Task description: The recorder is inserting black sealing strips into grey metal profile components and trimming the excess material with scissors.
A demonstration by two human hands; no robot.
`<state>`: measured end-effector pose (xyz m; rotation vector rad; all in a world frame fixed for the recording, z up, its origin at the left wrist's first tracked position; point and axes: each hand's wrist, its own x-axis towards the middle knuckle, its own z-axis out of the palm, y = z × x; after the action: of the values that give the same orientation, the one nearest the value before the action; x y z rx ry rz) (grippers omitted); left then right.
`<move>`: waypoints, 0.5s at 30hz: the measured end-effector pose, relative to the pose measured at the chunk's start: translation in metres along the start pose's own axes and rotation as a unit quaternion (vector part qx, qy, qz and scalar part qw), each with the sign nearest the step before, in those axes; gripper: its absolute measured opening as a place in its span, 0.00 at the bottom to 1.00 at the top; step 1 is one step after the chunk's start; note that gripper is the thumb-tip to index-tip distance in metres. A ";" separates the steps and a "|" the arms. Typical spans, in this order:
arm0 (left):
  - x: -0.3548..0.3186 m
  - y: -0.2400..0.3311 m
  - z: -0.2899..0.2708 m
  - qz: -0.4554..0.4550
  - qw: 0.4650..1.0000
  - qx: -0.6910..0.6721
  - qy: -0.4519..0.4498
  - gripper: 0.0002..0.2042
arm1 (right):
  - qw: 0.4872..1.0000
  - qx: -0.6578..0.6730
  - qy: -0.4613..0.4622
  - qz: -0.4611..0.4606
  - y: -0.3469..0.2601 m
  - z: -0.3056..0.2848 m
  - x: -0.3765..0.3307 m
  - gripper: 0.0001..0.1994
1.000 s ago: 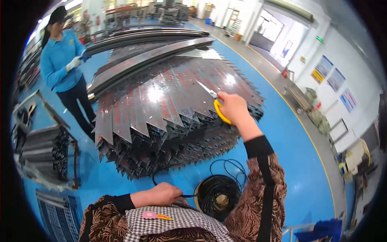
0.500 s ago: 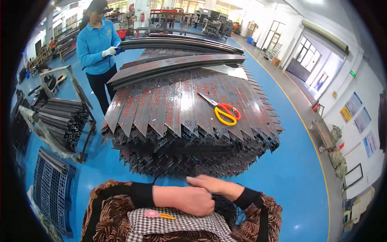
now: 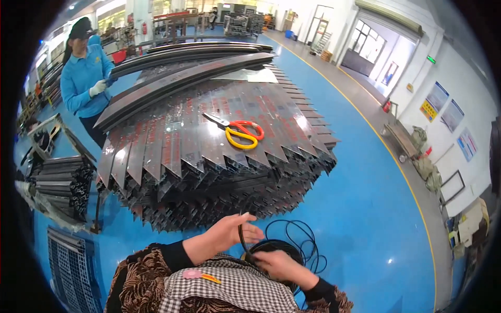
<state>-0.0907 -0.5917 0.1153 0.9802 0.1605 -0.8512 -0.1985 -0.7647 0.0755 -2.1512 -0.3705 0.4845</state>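
Close to my body, my left hand (image 3: 229, 233) has its thumb raised and fingers loosely bent, with a black cord (image 3: 242, 236) running between them. That cord drops toward my right hand (image 3: 282, 266), whose fingers are closed on it; the fingertips are slightly blurred. Below and behind the right hand is a coil of the same black cord (image 3: 282, 245), partly covered by the hand. Loose loops (image 3: 313, 245) spread out to its right. Scissors (image 3: 240, 134) with one red and one yellow handle loop lie on the stacked metal profiles (image 3: 209, 120), beyond both hands.
Jagged, pointed profile ends (image 3: 209, 169) face me along the stack's near side. Longer dark profiles (image 3: 182, 78) lie across its far part. A co-worker in a blue shirt (image 3: 86, 78) stands at the far left, gloved hand on profiles. A rack of dark tubes (image 3: 60, 182) stands left.
My crossed hands have come apart; the left now shows the cord and the right is at the coil. Loose cord loops have come into sight. The view has shifted, moving the stack leftward.
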 end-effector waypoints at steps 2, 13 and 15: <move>0.000 0.004 0.002 -0.020 0.993 -0.116 0.010 0.14 | 0.997 -0.072 0.022 0.009 0.014 0.016 -0.014 0.12; -0.068 0.064 -0.057 0.254 0.960 -0.001 -0.114 0.12 | 0.971 -0.126 0.103 0.176 0.244 0.036 -0.108 0.14; -0.090 0.079 -0.070 0.319 0.942 -0.001 -0.105 0.11 | 0.966 -0.135 0.121 0.182 0.264 0.036 -0.115 0.14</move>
<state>-0.0791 -0.4647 0.1709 0.8557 -0.3291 -0.3481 -0.2934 -0.9396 -0.1352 -2.5260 0.1079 0.3813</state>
